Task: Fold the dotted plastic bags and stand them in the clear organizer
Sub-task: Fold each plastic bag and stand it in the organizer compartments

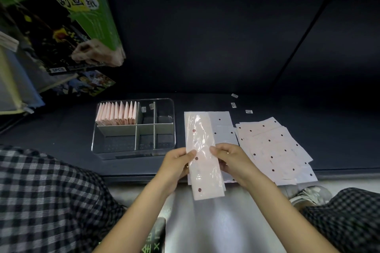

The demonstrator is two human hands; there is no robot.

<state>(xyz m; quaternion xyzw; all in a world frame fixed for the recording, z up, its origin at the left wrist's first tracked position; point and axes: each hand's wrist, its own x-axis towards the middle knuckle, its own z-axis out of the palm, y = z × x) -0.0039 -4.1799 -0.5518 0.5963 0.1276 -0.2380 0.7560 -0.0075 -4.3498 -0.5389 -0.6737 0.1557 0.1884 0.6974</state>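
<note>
Now | left hand (177, 164), right hand (232, 160) grip folded bag (202, 154) | fingers behind hidden | organizer (133, 151) part-filled

Green box (90, 4) top left reads "炫彩刮画纸" in black on yellow. Dark pack (51, 47) below it: white label "5PCS". Small tags unreadable.

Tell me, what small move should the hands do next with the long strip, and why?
Probably fold the strip across its length: left hand and right hand pinch its edges, and it is longer than the folded bags standing in the organizer.
</note>
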